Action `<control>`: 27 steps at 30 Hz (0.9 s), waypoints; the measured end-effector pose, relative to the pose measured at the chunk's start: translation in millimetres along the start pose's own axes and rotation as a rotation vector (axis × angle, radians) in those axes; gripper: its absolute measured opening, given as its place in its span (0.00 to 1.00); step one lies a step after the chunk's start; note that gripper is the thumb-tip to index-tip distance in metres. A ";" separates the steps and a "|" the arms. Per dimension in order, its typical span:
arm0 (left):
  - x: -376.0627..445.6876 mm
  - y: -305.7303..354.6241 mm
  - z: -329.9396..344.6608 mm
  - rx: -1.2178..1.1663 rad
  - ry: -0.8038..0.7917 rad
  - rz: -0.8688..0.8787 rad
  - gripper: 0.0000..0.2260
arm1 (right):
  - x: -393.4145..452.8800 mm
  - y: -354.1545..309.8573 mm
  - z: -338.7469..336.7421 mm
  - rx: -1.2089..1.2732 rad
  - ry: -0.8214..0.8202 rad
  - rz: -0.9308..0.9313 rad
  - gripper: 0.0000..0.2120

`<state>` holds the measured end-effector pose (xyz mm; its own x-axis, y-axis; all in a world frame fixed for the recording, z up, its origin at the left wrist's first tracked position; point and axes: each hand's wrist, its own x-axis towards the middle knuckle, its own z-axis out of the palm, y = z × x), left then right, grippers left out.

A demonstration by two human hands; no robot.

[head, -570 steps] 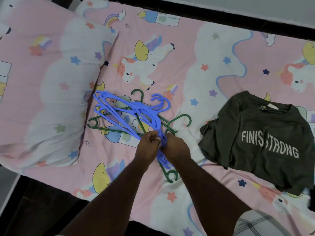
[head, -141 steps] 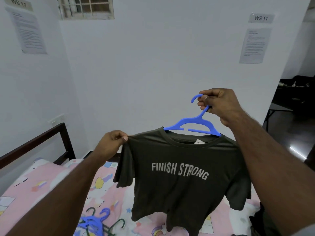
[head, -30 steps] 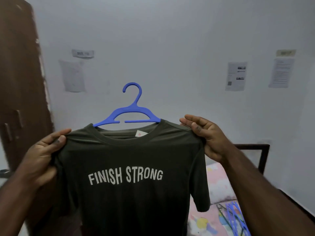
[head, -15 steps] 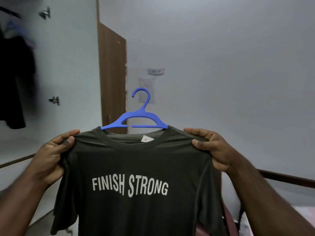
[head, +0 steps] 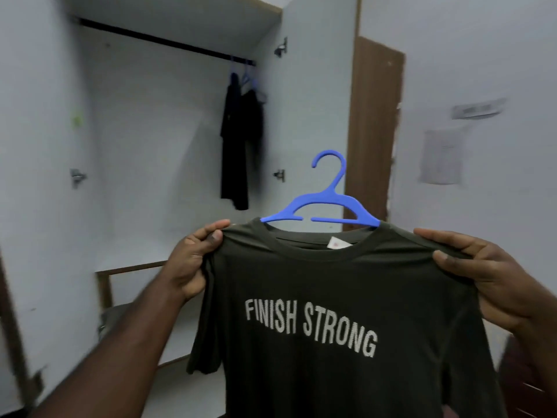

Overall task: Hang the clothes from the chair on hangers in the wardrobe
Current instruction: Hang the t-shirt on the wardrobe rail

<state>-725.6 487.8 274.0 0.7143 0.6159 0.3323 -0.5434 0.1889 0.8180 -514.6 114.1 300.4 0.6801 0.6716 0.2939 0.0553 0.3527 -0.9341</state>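
Before the wardrobe (head: 168,140), both hands (head: 193,260) pinching the hangered T-shirt's (head: 331,297) shoulders

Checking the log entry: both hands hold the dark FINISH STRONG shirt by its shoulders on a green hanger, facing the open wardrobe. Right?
Not quite: the head view shows the hanger is blue, not green. Left hand and right hand do hold the shirt before the open wardrobe.

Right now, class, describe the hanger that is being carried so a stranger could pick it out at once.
Start at the open wardrobe, whose dark rail already carries dark clothes at its right end. In front, two hands hold up a dark green T-shirt. The blue hanger sticks out of its collar, hooked on nothing.
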 end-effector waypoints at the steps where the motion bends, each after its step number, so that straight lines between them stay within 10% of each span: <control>1: -0.8 4.8 -7.1 0.011 0.014 0.005 0.13 | 8.3 5.0 5.3 0.004 -0.016 0.007 0.21; 27: 135.6 90.4 -213.5 0.047 0.162 0.153 0.14 | 230.8 94.6 176.5 -0.009 -0.105 -0.035 0.17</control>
<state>-772.0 751.8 292.7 0.5431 0.7502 0.3771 -0.6156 0.0504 0.7864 -481.4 417.5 315.7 0.5970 0.7241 0.3453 0.0847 0.3711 -0.9247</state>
